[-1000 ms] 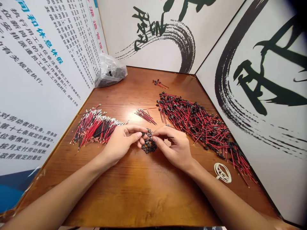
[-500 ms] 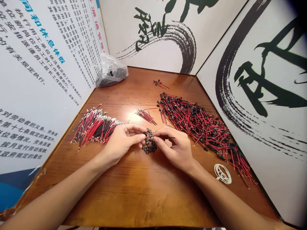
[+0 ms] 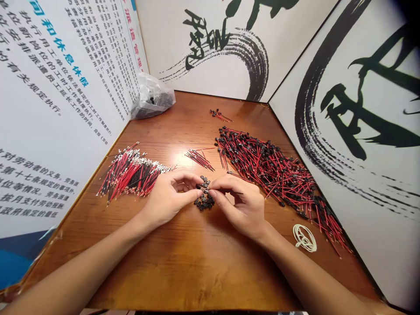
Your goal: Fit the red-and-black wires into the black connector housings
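A small heap of black plastic connectors (image 3: 204, 200) lies on the wooden table between my hands. My left hand (image 3: 170, 196) is curled at its right edge, with thumb and fingertips almost touching the connectors; anything held there is hidden. My right hand (image 3: 241, 205) pinches a thin dark wire (image 3: 235, 191) between thumb and index finger, just right of the heap. Red and black wires with bare tips (image 3: 129, 176) lie left of my left hand. A long pile of red and black wires with black connectors (image 3: 267, 173) stretches beyond my right hand.
A loose bunch of red wires (image 3: 199, 159) and a few connector wires (image 3: 219, 115) lie farther up the table (image 3: 183, 267). A plastic bag of black parts (image 3: 152, 100) sits in the far corner. A white cord coil (image 3: 305, 238) lies at right, before printed walls.
My left hand has opened slightly, and both hands have shifted a little toward me, showing more of the connector heap. The wire piles have not visibly moved.
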A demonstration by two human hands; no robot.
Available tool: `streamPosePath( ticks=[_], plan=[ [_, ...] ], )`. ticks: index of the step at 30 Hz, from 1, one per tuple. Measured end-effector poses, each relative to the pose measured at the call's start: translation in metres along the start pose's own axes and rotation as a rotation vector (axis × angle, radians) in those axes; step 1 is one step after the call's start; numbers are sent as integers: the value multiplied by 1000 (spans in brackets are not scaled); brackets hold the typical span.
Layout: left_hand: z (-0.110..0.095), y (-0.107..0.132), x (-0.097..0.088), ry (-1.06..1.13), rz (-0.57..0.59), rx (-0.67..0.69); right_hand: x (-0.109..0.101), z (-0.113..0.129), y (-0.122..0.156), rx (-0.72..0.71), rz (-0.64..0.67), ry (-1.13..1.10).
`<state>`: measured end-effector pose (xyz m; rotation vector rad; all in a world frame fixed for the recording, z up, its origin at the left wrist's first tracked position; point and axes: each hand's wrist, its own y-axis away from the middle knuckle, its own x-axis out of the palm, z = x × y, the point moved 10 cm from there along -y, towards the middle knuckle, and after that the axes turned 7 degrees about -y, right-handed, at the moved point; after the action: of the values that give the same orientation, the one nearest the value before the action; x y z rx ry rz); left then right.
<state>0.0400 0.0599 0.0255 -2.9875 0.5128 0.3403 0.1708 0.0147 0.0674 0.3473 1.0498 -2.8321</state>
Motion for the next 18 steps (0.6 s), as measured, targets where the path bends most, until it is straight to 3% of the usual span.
streamPosePath(
  ticks=[5,18],
  plan=[
    [-9,4,0,-98,-16,109,2,3,1,-26,13,-20],
    [-12,5,-1,-152,-34,126,8,9,3,-93,55,67]
  ],
)
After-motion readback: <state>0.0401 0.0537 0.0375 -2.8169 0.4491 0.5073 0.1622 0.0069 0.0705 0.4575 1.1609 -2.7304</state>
